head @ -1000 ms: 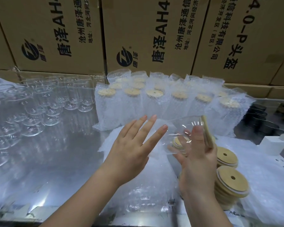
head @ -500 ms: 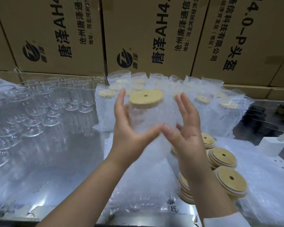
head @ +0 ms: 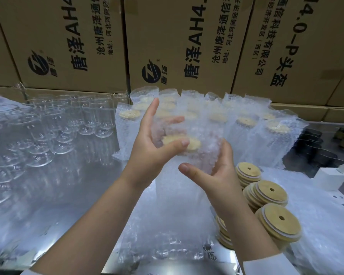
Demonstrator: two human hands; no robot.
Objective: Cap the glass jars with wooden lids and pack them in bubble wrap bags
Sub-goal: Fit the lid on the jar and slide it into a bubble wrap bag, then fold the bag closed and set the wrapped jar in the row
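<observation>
Bubble wrap bag [head: 168, 125] with the capped jar [head: 200, 160] stood nearly upright, frame centre; my left hand [head: 147, 153] gripped near the lid [head: 191, 142], right hand [head: 216, 175] cupped it below.

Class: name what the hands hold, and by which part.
Both hands hold a bagged jar: left hand grips the bag's top at the wooden lid, right hand cups its lower side.

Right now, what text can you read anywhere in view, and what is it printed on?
"唐泽AH4", "地址:河北河间": left cardboard box, cut off at the top.
"唐泽AH4.", "沧州唐泽通信": middle cardboard box.
"4.0-P头盔", "科技有限公司", "(西区)": right cardboard box.
Dark print on the flat bubble wrap bags, near edge: too blurred to read.
</observation>
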